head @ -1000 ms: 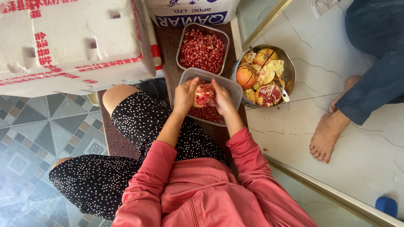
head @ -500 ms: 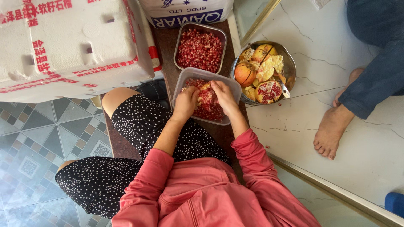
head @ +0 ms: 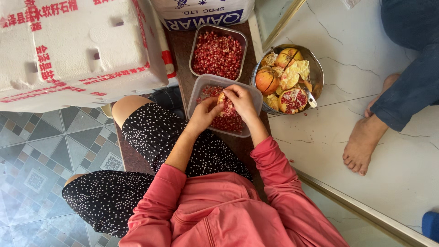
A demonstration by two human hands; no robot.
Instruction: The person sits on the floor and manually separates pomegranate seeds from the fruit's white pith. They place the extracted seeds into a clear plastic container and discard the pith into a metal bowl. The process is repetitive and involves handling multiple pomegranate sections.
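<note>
My left hand and my right hand both grip a piece of pomegranate over a clear plastic tub partly filled with red seeds. The fruit piece sits between my fingers, its red seeds facing up. Just beyond it stands a metal tray full of red pomegranate seeds. To the right, a round metal bowl holds peels, a whole pomegranate and a cut half with a spoon.
A large white foam box with red print stands at the far left. A white sack lies behind the tray. Another person's bare foot and blue trouser leg rest on the white marble floor at the right.
My hands with the pomegranate piece stay over the plastic tub, fingers shifting slightly on the fruit. The view has tilted a little.
</note>
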